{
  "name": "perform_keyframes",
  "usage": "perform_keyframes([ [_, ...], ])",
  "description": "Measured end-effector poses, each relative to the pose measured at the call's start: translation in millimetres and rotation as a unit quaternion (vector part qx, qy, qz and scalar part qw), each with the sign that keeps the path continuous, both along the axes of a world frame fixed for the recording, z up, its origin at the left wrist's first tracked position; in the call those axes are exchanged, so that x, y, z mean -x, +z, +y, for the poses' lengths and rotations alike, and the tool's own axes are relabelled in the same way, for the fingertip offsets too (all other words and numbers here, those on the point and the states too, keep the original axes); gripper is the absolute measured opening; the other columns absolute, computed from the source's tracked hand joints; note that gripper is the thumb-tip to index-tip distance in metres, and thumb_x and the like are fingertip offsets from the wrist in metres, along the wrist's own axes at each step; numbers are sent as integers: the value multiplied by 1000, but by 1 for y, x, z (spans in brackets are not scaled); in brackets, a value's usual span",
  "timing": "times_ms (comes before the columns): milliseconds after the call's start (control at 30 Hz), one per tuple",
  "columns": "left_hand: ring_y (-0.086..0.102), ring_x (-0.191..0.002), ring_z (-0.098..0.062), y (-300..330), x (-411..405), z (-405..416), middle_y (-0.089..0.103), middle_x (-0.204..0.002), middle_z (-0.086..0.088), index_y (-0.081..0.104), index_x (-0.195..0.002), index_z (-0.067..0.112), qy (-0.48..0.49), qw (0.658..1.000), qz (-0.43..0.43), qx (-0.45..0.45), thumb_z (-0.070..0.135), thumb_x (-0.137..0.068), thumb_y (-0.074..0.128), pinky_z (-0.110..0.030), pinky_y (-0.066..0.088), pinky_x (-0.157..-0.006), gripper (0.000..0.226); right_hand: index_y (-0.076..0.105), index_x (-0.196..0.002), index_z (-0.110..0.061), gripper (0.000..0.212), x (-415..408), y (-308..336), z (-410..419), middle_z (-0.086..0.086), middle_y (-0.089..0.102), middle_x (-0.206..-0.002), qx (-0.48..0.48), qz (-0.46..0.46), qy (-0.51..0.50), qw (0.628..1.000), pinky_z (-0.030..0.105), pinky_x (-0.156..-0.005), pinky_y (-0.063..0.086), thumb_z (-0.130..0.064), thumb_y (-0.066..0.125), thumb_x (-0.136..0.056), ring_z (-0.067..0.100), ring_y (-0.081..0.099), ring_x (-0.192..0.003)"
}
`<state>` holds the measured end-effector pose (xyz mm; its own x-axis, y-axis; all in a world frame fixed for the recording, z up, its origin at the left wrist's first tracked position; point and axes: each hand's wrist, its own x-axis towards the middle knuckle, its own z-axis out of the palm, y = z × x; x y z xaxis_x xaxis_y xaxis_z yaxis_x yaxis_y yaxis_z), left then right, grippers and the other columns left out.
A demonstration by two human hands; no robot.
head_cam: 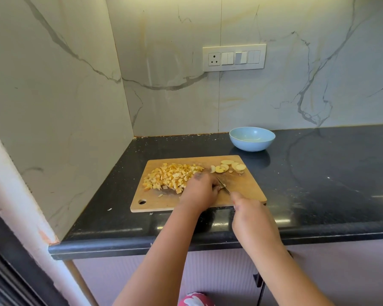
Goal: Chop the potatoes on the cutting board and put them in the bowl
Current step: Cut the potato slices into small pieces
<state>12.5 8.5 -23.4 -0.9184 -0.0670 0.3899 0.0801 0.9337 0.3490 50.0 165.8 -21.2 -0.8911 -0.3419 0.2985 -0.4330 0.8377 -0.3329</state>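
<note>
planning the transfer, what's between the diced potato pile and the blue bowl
In the head view, potato slices lie on the cutting board between the diced pile and bowl, then bare countertop.

Knife point(223, 187) in right hand point(250, 208), left hand point(200, 191) on cutting board point(248, 188) beside diced potatoes point(173, 177)
</note>
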Motion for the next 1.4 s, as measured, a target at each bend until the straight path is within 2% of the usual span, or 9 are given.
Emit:
perform_keyframes([
  [233,63,-86,-14,-7,-7,-2,71,-92,1,72,-96,13,24,995,47,-80,14,-88,65,-23,49,-81,11,61,-104,-24,14,16,-6,5,-1,61,-74,172,8,19,985,32,-53,47,-17,51,-97,14,56,-62],
  [467,63,-85,-14,-9,-3,-4,70,-86,3,70,-87,14,51,990,40,-121,17,-84,69,-29,52,-81,4,46,-99,-25,20,9,-4,-2,-4,48,-65,17,-1,14,1000,27,-42,30,-7,40,-96,12,45,-53],
  [567,62,-85,-14,-9,-5,-5,69,-85,5,70,-86,17,53,990,37,-124,17,-84,69,-32,52,-83,2,51,-109,-26,19,17,0,-9,-3,55,-71,32,2,21,999,28,-46,37,-13,41,-99,13,51,-60],
  [700,65,-92,-12,-8,-9,-5,71,-89,9,62,-110,22,57,984,53,-159,16,-83,71,-29,51,-89,30,62,-109,-25,19,15,-5,-1,-1,66,-85,151,11,39,988,29,-55,47,-17,50,-97,15,56,-67],
  [933,63,-92,-14,-6,-11,-3,70,-87,7,42,-127,21,88,977,54,-185,13,-83,70,-22,38,-82,53,47,-108,-26,20,7,2,-11,-4,50,-67,-27,11,16,999,26,-42,33,-10,46,-95,12,47,-56],
  [1033,63,-90,-13,-5,-14,-1,69,-88,6,43,-126,23,82,979,45,-181,16,-85,67,-23,43,-80,48,55,-99,-28,12,14,8,-4,-3,58,-83,48,-62,8,997,30,-59,49,-18,49,-96,16,55,-69],
  [1100,61,-88,-15,-3,-17,0,66,-88,5,42,-125,23,84,981,43,-169,16,-88,64,-30,51,-79,44,61,-95,-32,10,20,20,17,-7,55,-95,75,-136,5,988,26,-65,45,-24,54,-96,13,53,-76],
  [1233,60,-93,-18,-4,-14,-2,64,-95,1,44,-123,20,81,983,47,-157,10,-89,57,-36,55,-79,38,68,-96,-24,7,35,51,69,-3,46,-66,130,-300,42,944,16,-37,21,-22,61,-95,6,27,-44],
  [1400,45,-112,-22,-8,-12,-3,64,-106,0,56,-118,18,74,988,76,-113,7,-92,46,-36,47,-89,30,70,-100,-24,10,59,53,79,1,44,-56,256,-297,60,918,20,-39,18,-21,62,-95,9,24,-43],
])
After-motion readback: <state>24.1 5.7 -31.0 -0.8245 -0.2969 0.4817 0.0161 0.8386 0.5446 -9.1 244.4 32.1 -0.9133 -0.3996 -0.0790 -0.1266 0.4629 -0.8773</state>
